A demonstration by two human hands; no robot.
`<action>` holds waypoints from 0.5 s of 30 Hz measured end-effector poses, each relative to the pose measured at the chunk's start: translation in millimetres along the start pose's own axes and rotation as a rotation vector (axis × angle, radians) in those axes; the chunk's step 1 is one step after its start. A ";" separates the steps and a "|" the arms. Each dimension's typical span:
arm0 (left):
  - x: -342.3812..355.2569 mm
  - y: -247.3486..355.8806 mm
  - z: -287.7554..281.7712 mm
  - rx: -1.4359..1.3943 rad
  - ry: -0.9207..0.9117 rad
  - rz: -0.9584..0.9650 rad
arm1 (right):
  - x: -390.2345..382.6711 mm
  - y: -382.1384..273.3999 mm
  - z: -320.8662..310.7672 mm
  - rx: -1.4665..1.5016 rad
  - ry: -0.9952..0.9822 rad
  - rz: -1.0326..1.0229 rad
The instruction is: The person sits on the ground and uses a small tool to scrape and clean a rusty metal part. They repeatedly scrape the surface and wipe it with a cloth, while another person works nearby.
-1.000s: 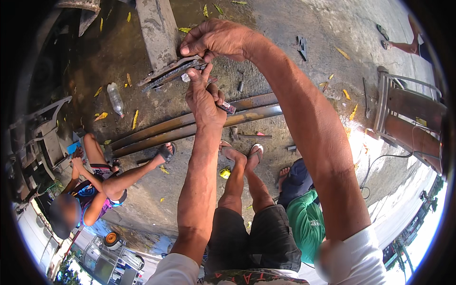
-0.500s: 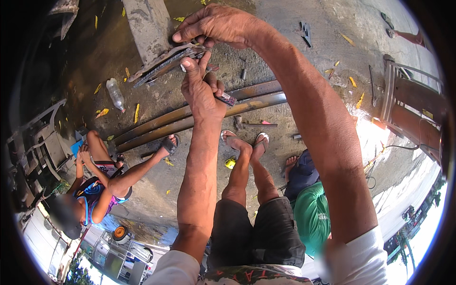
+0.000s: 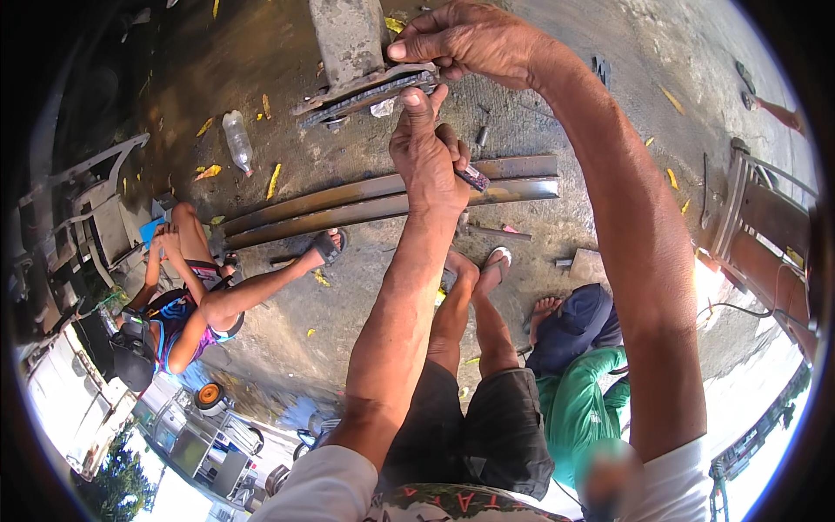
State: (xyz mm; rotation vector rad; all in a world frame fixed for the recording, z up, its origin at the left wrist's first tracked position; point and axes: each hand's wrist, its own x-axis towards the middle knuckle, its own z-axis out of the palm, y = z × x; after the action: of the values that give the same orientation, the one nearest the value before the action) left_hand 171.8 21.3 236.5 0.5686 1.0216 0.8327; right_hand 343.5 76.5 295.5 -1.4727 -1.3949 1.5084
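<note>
Just beyond my hands, a grey steel post (image 3: 348,39) ends in a flat plate (image 3: 370,91) with a rough, dark edge. My left hand (image 3: 428,161) is raised below the plate's right end, thumb and forefinger pointing up at it. Its other fingers curl around a small dark, patterned rectangular object (image 3: 474,177), whose kind I cannot make out. From the right, my right hand (image 3: 474,39) reaches over the same end, thumb and fingers drawn together at the plate. What lies between those fingertips is hidden.
Two long steel bars (image 3: 348,204) lie across the wet concrete beneath my left forearm. A plastic bottle (image 3: 236,142) lies on the left. One person (image 3: 187,322) sits at left, another in a green shirt (image 3: 583,391) crouches at right. A metal frame (image 3: 757,204) stands far right.
The view has shifted, so the post, bars and bottle appear farther right. Both hands remain at the plate's end. More of the person in green shows.
</note>
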 end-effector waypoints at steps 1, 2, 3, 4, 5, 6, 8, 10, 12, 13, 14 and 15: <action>-0.9 -2.3 2.9 -0.018 0.026 0.023 | 2.7 3.0 2.0 -0.012 0.016 0.027; -1.4 -2.6 4.5 -0.018 0.032 0.012 | 5.2 5.0 3.2 -0.024 0.031 0.052; -2.0 -2.3 5.2 -0.018 0.037 0.001 | 2.3 4.8 5.1 0.022 0.077 0.047; -2.1 -1.7 4.7 -0.018 0.042 -0.012 | 3.4 11.8 8.0 0.114 0.077 0.024; -1.9 -1.7 3.9 -0.018 0.033 0.008 | 3.6 18.4 14.6 0.206 0.077 0.007; -1.2 -1.2 2.7 -0.023 0.036 0.005 | 4.7 23.5 18.4 0.299 0.078 -0.010; -1.1 -2.0 3.6 -0.037 0.035 -0.012 | 6.8 26.2 12.8 0.252 0.078 0.057; 0.0 1.4 0.5 -0.027 0.025 -0.016 | 13.3 25.1 8.6 0.328 0.033 0.090; 0.1 3.6 0.7 -0.028 0.008 -0.029 | 17.5 23.6 8.1 0.383 0.004 0.099; 0.4 3.0 -1.5 -0.020 -0.013 -0.027 | 20.5 29.0 9.3 0.405 0.014 0.108; 1.5 4.1 -3.4 -0.013 -0.029 -0.016 | 24.4 28.2 12.0 0.426 0.017 0.109; 2.4 4.0 -4.5 0.018 -0.038 0.000 | 26.1 31.0 13.5 0.430 0.026 0.107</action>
State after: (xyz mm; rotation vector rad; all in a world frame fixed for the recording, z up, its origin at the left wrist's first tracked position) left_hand 167.1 25.7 236.4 0.5975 0.9953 0.8103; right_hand 332.9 89.0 256.1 -1.3031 -0.9115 1.7182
